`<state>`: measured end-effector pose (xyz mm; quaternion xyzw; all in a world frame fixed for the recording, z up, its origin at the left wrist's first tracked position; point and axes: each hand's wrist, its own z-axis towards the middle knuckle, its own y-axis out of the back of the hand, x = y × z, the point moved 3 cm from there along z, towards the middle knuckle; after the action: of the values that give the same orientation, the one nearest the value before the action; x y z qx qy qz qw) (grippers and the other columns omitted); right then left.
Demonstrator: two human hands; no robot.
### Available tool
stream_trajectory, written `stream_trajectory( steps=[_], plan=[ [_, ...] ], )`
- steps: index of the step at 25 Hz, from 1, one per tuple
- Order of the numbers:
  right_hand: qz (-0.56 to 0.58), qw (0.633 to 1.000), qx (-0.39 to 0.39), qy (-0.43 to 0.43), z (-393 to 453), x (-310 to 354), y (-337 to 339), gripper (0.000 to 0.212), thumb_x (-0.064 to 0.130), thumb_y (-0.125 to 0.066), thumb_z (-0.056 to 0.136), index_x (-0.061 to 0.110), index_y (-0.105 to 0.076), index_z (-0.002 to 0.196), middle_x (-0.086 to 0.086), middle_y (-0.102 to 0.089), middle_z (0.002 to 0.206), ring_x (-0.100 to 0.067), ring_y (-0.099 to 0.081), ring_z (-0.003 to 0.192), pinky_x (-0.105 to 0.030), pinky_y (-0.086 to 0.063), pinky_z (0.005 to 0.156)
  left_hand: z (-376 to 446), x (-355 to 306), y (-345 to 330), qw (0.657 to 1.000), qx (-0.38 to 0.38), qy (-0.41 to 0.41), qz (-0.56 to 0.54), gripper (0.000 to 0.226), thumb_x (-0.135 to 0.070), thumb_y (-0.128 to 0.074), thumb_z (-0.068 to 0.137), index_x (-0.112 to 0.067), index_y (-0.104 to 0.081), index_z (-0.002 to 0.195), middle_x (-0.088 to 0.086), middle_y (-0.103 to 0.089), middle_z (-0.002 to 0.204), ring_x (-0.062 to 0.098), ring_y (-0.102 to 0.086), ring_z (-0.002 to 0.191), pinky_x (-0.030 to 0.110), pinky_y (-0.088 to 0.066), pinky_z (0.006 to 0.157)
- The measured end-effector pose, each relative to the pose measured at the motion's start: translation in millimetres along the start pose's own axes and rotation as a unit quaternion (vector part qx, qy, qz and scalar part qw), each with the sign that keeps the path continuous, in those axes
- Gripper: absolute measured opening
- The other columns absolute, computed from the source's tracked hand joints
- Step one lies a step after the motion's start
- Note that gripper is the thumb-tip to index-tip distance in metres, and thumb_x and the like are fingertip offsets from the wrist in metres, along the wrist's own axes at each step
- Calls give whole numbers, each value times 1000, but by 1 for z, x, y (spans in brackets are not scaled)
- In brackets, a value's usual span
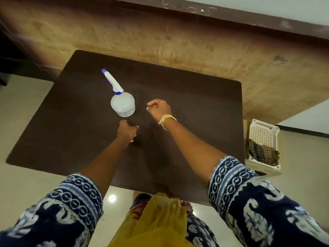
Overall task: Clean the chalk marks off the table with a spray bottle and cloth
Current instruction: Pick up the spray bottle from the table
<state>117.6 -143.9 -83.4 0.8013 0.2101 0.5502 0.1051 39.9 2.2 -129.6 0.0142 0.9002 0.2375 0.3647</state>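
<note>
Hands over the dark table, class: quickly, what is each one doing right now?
Left hand: fingers loosely curled, holding nothing visible.
Right hand: closed fist, nothing visible in its grip.

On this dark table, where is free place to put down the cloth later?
The right half of the table, between the right hand and the right edge, is bare. So is the left strip, from the spray bottle to the left edge, and the far right corner. The middle is crowded: the bottle stands there, with the left hand just below it.

Probably home: tiled floor (23,107), laundry basket (263,145).
</note>
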Motion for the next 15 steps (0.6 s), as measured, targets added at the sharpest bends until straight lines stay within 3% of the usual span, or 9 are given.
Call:
stream_trajectory(
  steps=[3, 6, 9, 12, 15],
  plan=[
    [-32, 998, 46, 13, 10, 26, -47, 51, 19, -77, 76, 18, -58, 123, -6, -60, 120, -20, -57, 107, -32, -48, 91, 26, -8, 36, 992, -58, -50, 101, 79, -14, -67, 86, -8, -17, 147, 20, -42, 144, 38, -45, 130, 48, -42, 106],
    [-47, 996, 63, 51, 20, 48, -80, 73, 29, -83, 70, 23, -47, 134, -6, -50, 135, -25, -50, 121, -42, -47, 98, 46, -10, 55, 983, -64, -106, 134, 92, -12, -72, 81, -10, -13, 151, 19, -31, 151, 37, -34, 138, 50, -35, 111],
    [-21, 997, 32, 64, 26, 66, -99, 67, 37, -82, 71, 18, -53, 129, -5, -56, 128, -21, -53, 113, -36, -47, 92, 54, -7, 60, 971, -25, -210, 114, 84, -6, -70, 78, -12, -24, 148, 12, -41, 147, 31, -40, 136, 49, -37, 111],
    [29, 998, 32, 51, 28, 73, -103, 48, 34, -77, 79, 14, -60, 119, -5, -65, 113, -19, -57, 100, -29, -44, 83, 50, -8, 60, 968, -12, -227, 107, 78, -9, -70, 81, -12, -27, 147, 9, -47, 144, 29, -45, 133, 48, -39, 109],
    [68, 997, 31, 37, 26, 60, -86, 40, 30, -76, 80, 13, -63, 114, -2, -65, 104, -19, -59, 97, -29, -46, 85, 40, -11, 57, 965, -9, -231, 120, 71, -12, -69, 83, -14, -32, 143, 9, -49, 141, 29, -47, 131, 49, -42, 107]
  ],
)
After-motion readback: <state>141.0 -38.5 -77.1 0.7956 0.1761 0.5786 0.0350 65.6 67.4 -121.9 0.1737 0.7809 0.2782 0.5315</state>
